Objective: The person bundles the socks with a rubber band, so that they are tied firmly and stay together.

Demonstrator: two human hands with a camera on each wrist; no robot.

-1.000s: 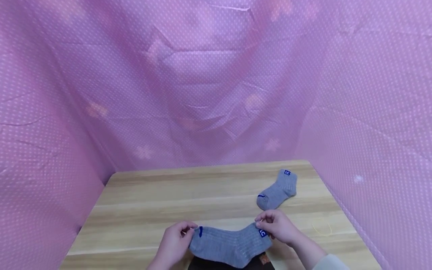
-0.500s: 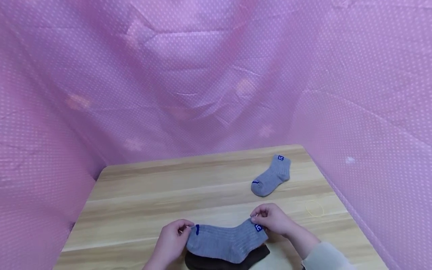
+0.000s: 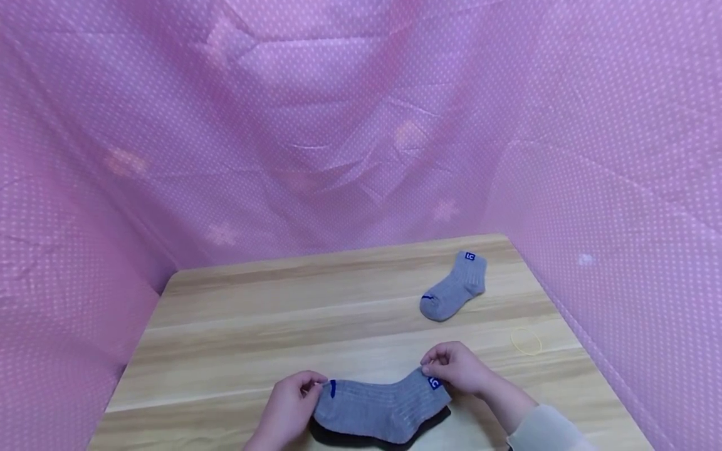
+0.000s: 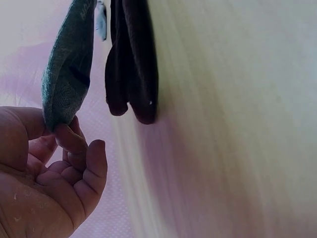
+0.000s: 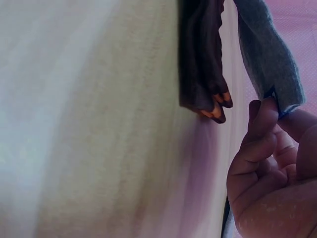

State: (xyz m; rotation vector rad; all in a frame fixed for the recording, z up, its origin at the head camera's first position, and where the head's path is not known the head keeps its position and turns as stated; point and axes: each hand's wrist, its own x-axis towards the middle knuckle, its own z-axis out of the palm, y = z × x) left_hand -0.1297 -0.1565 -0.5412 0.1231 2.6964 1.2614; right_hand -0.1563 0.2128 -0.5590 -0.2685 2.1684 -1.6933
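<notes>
Beyond the table (image 3: 254, 326), from nine o'clock round through twelve to three, dotted pink cloth (image 3: 361, 144) is hanging in creases. Pale wood grain is running across the tabletop. Toward six o'clock the held sock (image 3: 372, 407), grey and ribbed, is hovering stretched out, its toe pointing to nine and its cuff to two. Just beneath, apart from it in both wrist views, dark socks (image 4: 141, 64) are lying, orange showing at their cuff ends. At seven o'clock the left hand (image 3: 290, 404) is pinching the held sock's toe between thumb and fingers. At four the right hand (image 3: 457, 369) is pinching the upper corner of the cuff; a pale sleeve (image 3: 547, 432) is covering that forearm toward five. At one o'clock the far sock (image 3: 454, 288), also grey, is lying flat, its toe pointing to eight. At three a thin yellow loop (image 3: 530, 355) is resting on the wood. Blue LC labels (image 3: 434, 382) are marking both grey cuffs.
</notes>
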